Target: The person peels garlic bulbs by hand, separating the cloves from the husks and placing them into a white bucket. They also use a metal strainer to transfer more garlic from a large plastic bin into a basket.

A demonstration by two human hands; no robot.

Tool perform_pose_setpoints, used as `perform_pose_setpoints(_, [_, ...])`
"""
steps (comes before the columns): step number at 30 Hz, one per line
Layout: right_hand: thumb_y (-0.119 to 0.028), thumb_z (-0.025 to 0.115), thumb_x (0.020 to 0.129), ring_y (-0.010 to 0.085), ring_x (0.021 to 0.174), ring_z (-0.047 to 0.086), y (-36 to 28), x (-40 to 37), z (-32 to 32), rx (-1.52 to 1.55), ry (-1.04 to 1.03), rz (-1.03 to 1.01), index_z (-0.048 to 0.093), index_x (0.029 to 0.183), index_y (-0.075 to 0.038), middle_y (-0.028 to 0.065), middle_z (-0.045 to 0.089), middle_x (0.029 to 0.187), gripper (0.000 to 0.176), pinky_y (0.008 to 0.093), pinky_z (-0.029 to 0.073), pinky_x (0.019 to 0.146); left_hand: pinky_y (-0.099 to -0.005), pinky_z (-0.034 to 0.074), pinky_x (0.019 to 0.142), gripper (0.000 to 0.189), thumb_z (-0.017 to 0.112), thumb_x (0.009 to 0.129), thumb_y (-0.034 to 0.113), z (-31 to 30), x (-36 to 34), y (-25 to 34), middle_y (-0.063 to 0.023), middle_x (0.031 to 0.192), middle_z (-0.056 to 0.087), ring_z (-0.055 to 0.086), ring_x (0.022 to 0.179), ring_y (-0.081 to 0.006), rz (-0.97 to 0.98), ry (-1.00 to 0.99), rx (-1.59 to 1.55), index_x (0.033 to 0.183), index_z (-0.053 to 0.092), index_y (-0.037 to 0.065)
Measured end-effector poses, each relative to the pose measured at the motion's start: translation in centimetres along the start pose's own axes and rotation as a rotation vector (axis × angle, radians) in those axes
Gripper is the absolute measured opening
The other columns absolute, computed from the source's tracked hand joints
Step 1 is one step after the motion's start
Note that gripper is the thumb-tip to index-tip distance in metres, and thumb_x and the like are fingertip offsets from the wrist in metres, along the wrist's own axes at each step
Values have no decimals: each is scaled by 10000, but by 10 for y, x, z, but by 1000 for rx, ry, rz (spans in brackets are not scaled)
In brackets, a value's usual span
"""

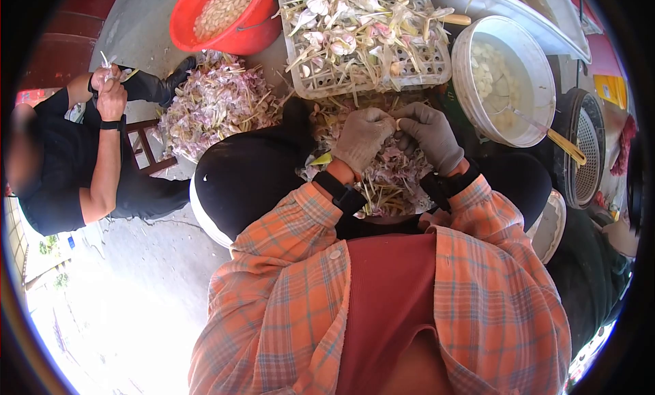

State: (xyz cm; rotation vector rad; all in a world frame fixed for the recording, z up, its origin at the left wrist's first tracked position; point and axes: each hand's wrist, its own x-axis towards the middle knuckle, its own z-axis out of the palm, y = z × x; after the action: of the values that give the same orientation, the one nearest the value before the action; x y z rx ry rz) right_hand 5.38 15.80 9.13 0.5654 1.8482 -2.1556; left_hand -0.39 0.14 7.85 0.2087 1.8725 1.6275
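Observation:
Both my hands wear grey gloves and meet above a heap of garlic skins and stalks (pixel 392 183) between my knees. My left hand (pixel 361 139) is closed, its fingertips pinched against a small pale garlic clove (pixel 398 124). From the other side, my right hand (pixel 433 136) has its thumb and fingers curled onto the same clove. Just beyond my hands stands a white plastic crate (pixel 372 88) loaded with garlic heads and stalks (pixel 341 37). A wooden handle (pixel 456 19) sticks out at the crate's right edge.
Right of the crate, a white bucket (pixel 464 88) holds peeled cloves in liquid and a wooden-handled tool (pixel 566 146). A red bucket (pixel 184 26) contains cloves. Garlic skins (pixel 218 108) are piled at left, beside a seated co-worker (pixel 68 156). A dark perforated basket (pixel 587 149) stands at right.

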Motion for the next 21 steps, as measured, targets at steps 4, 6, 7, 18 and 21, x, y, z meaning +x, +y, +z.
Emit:
perform_pose_setpoints(4, [-54, 557, 887, 134, 534, 600, -3, 0, 0, -20, 1, 15, 559, 982, 1, 69, 615, 705, 109, 240, 491, 446, -214, 405, 468, 188, 604, 838, 158, 1, -2, 3, -5, 633, 575, 495, 513, -64, -26, 1, -7, 837, 652, -24])
perform_pose_setpoints(6, [-51, 555, 886, 136, 532, 600, -4, -1, 0, -22, -2, 24, 553, 975, 0, 70, 614, 701, 102, 241, 491, 445, -212, 400, 467, 178, 597, 835, 149, 1, -1, 0, -2, 638, 575, 492, 516, -62, -4, 6, 15, 836, 653, -20])
perform_pose_setpoints(7, [-54, 553, 887, 136, 531, 600, -4, -1, 1, -11, -6, 18, 554, 976, -3, 69, 614, 701, 102, 238, 484, 441, -211, 398, 467, 174, 593, 833, 145, 1, -1, -1, -1, 641, 575, 490, 518, -61, 6, 9, 27, 836, 654, -19])
perform_pose_setpoints(18, [-105, 479, 942, 63, 541, 532, 8, -3, -3, 609, -310, 70, 567, 1048, -39, 16, 589, 738, 153, 167, 383, 432, -269, 407, 481, 174, 592, 813, 153, 3, 4, -8, -25, 622, 571, 512, 546, -93, -80, 95, -64, 786, 634, -14])
perform_pose_setpoints(21, [-97, 460, 946, 59, 570, 539, 4, -3, -3, 612, -357, 38, 564, 1080, -29, 13, 585, 758, 183, 171, 386, 452, -259, 400, 470, 155, 593, 807, 146, 1, 4, -9, -14, 616, 559, 510, 529, -86, -157, 120, -162, 789, 637, -1])
